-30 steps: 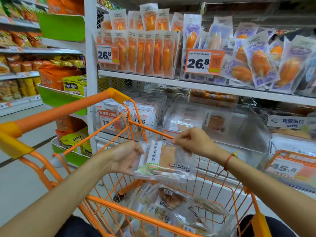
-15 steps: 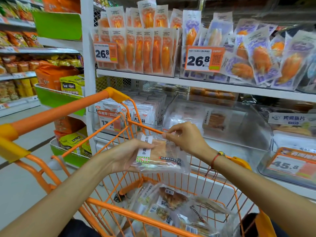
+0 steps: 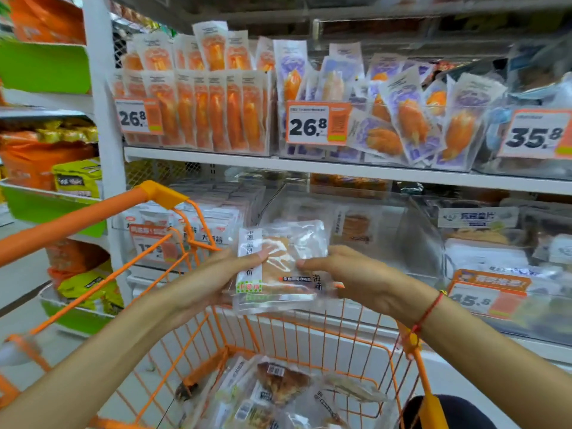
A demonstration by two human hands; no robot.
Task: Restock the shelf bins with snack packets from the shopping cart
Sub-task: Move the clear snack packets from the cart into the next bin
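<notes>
A clear snack packet (image 3: 288,243) with a tan slab inside and a white label strip stands nearly upright above the orange shopping cart (image 3: 309,332). My left hand (image 3: 213,277) grips its left edge, thumb across the front. My right hand (image 3: 349,274) holds its right side, thumb pressed on the front film. Behind the packet is a clear shelf bin (image 3: 387,218) holding a few similar packets. Several more snack packets (image 3: 278,385) lie in the bottom of the cart.
The upper shelf (image 3: 309,168) carries bins of orange and purple packets with 26.8 and 35.8 price tags. A bin of white packets (image 3: 213,218) stands left of the clear bin. The cart handle (image 3: 77,218) runs across the left. More bins with a 45.8 tag (image 3: 489,295) sit at right.
Both hands lifted the packet higher and toward the clear bin, tilting it from lying flat to nearly upright. My right hand shifted from pinching the top edge to holding the right side.
</notes>
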